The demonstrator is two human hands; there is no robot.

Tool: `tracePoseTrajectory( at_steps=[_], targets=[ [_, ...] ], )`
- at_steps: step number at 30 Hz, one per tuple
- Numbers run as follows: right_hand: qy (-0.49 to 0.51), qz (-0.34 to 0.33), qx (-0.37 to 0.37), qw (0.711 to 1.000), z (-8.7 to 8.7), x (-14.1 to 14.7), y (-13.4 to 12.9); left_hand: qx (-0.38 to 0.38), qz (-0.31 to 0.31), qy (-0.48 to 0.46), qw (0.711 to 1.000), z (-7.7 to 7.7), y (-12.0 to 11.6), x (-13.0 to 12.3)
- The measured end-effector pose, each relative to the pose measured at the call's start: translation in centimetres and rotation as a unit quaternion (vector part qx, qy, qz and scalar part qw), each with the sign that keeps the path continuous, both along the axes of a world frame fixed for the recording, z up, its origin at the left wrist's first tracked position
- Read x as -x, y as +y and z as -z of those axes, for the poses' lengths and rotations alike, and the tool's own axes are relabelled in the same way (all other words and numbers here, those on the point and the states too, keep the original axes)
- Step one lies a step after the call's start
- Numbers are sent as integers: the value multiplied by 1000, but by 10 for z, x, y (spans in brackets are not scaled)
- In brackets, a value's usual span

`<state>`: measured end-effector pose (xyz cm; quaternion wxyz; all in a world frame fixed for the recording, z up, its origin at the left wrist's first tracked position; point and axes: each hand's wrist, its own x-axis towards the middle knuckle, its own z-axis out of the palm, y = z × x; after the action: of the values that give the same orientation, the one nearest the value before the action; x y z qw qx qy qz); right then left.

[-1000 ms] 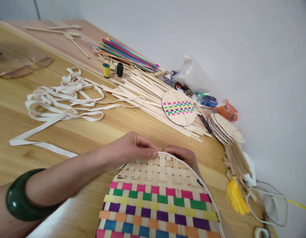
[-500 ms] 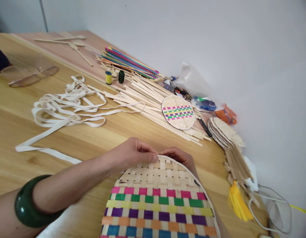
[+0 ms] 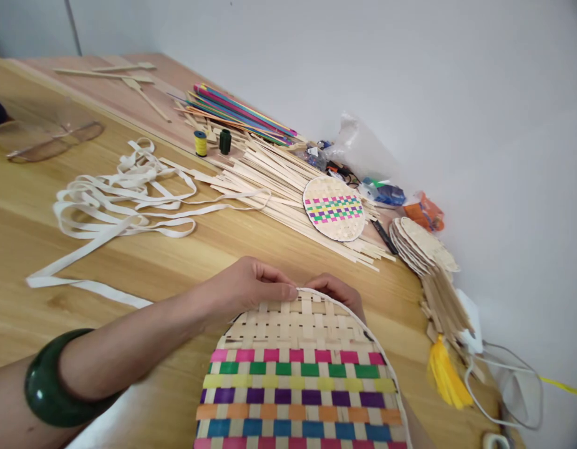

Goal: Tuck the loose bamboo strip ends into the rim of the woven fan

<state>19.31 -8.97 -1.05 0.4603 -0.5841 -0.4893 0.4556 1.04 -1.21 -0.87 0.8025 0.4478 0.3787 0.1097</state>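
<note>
A round woven panel (image 3: 297, 374) with pink, green, yellow, purple, orange and blue strips fills the lower middle. White tape (image 3: 349, 315) runs along its top and right rim. My left hand (image 3: 257, 284), below a dark green bangle, pinches the tape and rim at the top, thumb on the near face. Just right of it, my right hand (image 3: 337, 292) is curled behind the rim, its fingertips mostly hidden by the panel. A long loose heap of white tape (image 3: 129, 193) lies on the table at the left.
Pale strips (image 3: 269, 181), coloured strips (image 3: 246, 115), thread spools (image 3: 201, 143) and a smaller woven disc (image 3: 334, 209) lie beyond the hands. Stacked fans (image 3: 423, 243), a yellow tassel (image 3: 447, 374) and a cable are at right. Glasses (image 3: 58, 143) rest at far left.
The view has shifted slightly, so the background sits a little further left and higher. The panel shows slightly more of its lower part; both hands keep their places at the rim.
</note>
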Motion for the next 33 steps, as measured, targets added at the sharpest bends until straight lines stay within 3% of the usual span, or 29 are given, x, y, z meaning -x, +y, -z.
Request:
tracePoseTrajectory(
  at_steps=[6, 10, 13, 17, 20, 23, 26, 28, 30, 31, 33],
  targets=[
    [-19, -51, -21, 998, 6, -10, 5, -55, 12, 25, 998, -3, 1, 1],
    [-120, -6, -132, 984, -5, -19, 8, -94, 9, 58, 994, -2, 1, 1],
    [-262, -5, -248, 933, -17, -16, 4, -132, -3, 72, 989, 0, 1, 1],
    [-437, -43, -324, 838, -18, 2, 0, -165, -8, 52, 985, 2, -1, -1],
    [-470, -52, -342, 812, -14, 13, -1, -190, 3, 35, 981, 4, -3, -2],
    [-432, -50, -369, 821, -18, 17, -7, -216, 0, 50, 975, 6, -3, -3],
    [-340, 19, -380, 860, -27, 17, -16, -227, -21, 81, 970, 8, 0, -3],
    [-262, 51, -333, 904, -31, 17, -21, -227, -29, 90, 969, 8, 2, -2],
    [-179, 40, -256, 949, -33, 19, -25, -233, -34, 91, 968, 8, 3, -2],
    [-147, 36, -230, 961, -34, 21, -27, -239, -38, 92, 966, 8, 3, -1],
    [-108, 69, -251, 959, -37, 26, -31, -252, -49, 105, 961, 7, 4, 0]
  ],
)
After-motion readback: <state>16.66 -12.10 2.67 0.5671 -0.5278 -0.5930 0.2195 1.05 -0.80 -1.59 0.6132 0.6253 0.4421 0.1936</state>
